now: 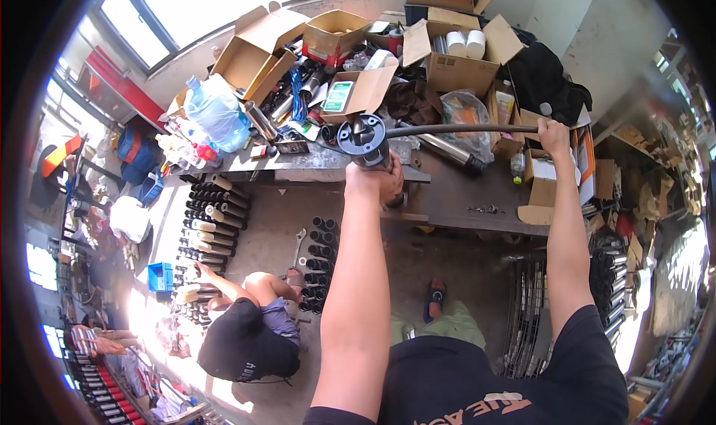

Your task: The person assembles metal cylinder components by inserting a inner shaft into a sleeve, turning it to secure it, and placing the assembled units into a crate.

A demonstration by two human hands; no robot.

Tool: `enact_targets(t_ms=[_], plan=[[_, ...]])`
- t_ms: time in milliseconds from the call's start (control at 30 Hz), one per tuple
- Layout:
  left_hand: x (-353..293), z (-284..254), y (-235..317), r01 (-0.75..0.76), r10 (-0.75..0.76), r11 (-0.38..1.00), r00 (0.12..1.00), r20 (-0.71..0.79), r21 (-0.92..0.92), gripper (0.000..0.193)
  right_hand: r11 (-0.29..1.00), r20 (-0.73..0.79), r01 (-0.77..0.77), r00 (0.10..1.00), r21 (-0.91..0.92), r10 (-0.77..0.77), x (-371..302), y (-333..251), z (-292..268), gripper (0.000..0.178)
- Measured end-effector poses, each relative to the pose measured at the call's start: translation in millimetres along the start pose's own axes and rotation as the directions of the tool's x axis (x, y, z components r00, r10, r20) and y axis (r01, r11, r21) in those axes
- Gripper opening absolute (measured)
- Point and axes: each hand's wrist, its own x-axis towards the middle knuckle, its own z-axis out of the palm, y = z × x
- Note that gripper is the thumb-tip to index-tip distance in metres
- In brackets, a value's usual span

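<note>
Bright under the window [194, 11], with cardboard cartons [462, 71] heaped along the back of the desk [447, 192] and a crouched co-worker [250, 339] low down to the left. Judging by the pose, probably a matter of steadying with one side and levering with the other. To do it well, hold the left grip [386, 180] firm on the grey flanged fitting [365, 149], clear of the holes in the top face, and brace against any twist. Press through the right grip [553, 137] smoothly, out at the far end of the long dark bar [462, 128], for more leverage and less jerk. Watch for a slip at the near end; cannot tell whether seated in the fitting or merely resting against it. Mind also the shiny steel tube [447, 148] lying on the desk near the bar, and the clear plastic bag [464, 112] behind. As for position: fitting at the near edge of the desk, open face up, just above the left grip in view, with fingers wrapped round the lower body. Bar running rightward from there to the right grip, closed round the outer end, well apart from the fitting. Impossible to see any support underneath, behind the left forearm [362, 276].
</note>
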Motion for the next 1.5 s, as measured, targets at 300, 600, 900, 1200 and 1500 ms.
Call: enact_targets(t_ms=[300, 600, 900, 1200, 1500], plan=[[-5.2, -7.2, -4.3, -0.039, 0.037, 0.997, 0.999, 0.028, 0.064, 0.062, 0.996, -0.027, -0.058, 0.998, -0.074, 0.056, -36.0, -9.1, -31.7, 0.054], [2.5, -10.2, 7.4, -0.078, 0.044, 0.985, 0.976, 0.214, 0.154, 0.057, 0.998, -0.097, -0.046, 0.994, -0.045, 0.041, -43.1, -22.6, -29.5, 0.053], [21.2, -123.8, -24.3, -0.649, -0.049, 0.65, 0.483, 0.874, 0.396, 0.051, 0.959, 0.5, -0.273, 0.822, -0.075, 0.273, -198.5, 50.2, 35.7, 0.081], [-37.7, -143.1, -87.9, -0.997, -0.155, 0.07, 0.018, 0.988, 0.029, 0.063, 0.581, 0.743, -0.808, 0.327, -0.101, 0.584, -402.4, -7.2, 101.7, 0.084], [-35.8, -144.6, -73.6, -0.96, -0.312, 0.232, 0.079, 0.947, 0.157, 0.078, 0.174, 0.829, -0.928, 0.373, 0.33, 0.415, -388.7, -13.5, 175.7, 0.037]])
